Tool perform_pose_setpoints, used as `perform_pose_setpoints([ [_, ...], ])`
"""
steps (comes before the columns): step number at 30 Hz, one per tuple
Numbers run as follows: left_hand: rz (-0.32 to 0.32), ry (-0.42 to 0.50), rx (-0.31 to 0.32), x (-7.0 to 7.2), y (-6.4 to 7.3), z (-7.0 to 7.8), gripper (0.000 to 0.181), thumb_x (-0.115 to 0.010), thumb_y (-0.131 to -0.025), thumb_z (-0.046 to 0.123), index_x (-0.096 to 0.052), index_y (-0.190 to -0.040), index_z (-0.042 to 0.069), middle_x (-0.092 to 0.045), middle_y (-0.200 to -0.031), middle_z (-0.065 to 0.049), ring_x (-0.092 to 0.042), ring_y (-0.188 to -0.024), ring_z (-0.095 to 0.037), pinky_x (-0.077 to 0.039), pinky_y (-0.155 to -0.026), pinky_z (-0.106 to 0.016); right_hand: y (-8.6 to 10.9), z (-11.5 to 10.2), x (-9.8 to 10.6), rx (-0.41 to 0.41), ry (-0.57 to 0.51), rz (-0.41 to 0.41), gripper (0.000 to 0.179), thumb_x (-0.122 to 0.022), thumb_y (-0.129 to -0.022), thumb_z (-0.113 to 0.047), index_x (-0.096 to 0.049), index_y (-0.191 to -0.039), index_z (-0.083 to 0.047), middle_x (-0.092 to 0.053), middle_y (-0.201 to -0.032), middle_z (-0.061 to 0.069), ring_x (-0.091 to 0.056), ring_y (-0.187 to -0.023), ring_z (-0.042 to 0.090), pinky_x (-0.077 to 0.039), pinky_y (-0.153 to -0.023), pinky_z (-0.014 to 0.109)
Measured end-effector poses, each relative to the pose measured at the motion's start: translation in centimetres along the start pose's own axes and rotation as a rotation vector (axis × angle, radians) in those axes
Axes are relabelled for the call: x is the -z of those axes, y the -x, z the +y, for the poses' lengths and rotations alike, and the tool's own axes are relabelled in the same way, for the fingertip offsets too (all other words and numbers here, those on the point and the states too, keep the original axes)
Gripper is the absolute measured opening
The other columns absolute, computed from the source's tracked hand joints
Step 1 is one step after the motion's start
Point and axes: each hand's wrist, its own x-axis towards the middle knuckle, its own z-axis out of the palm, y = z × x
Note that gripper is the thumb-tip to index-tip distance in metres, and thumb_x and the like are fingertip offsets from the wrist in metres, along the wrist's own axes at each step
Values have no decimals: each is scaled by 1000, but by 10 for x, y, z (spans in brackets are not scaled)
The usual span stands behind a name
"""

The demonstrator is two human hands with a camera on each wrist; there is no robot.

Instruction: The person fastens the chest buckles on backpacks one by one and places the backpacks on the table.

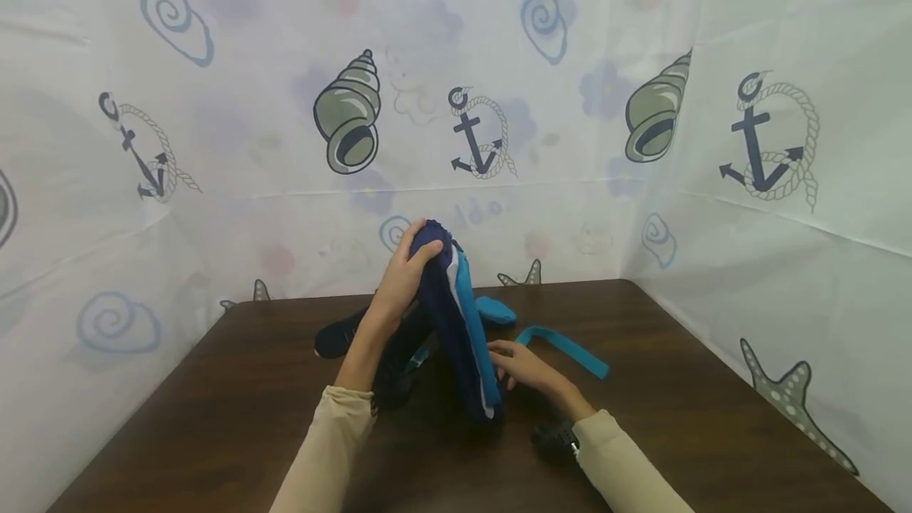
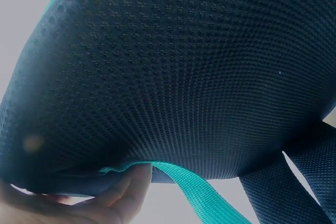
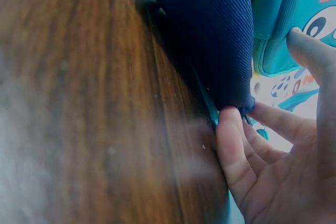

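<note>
A navy and blue backpack (image 1: 445,323) with a white-edged side stands tilted over the table. My left hand (image 1: 399,283) grips its top end, thumb on the near side. The left wrist view shows its dark mesh back panel (image 2: 178,77), with the left fingers (image 2: 134,190) against a teal strap (image 2: 194,187) at the edge. Low on the bag's right side is my right hand (image 1: 523,364). In the right wrist view its curled fingertips (image 3: 231,129) pinch the end of a navy fabric part (image 3: 215,40). Beside this is a teal pocket (image 3: 286,19) with a cartoon eye.
The brown table (image 1: 235,418) has white printed sheets (image 1: 427,22) behind and at the sides. A blue strap (image 1: 570,351) lies right of the bag, with a blue fabric piece (image 1: 495,311) behind it. A dark padded piece (image 1: 338,335) lies to the left.
</note>
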Motion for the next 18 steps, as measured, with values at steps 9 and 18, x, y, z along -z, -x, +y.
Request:
perform_pose_setpoints([
  [9,-44,5,-25,-2,2,-2,62,-44,-104,45,-17,-158,34,-12,-167,-5,-24,-148,-38,-27,-114,-68,1,4,1,-9,-30,-19,54,-49,-105,-34,-49,-139,8,-67,-90,11,-63,-78,15,-58,-65,33],
  [18,-29,-35,-18,-5,-1,-3,70,-44,-104,46,-6,-160,27,-4,-169,-5,-10,-155,-32,-12,-122,-62,0,3,4,-34,-37,-17,53,-47,-105,-33,-49,-139,7,-67,-88,9,-63,-79,14,-59,-68,34],
])
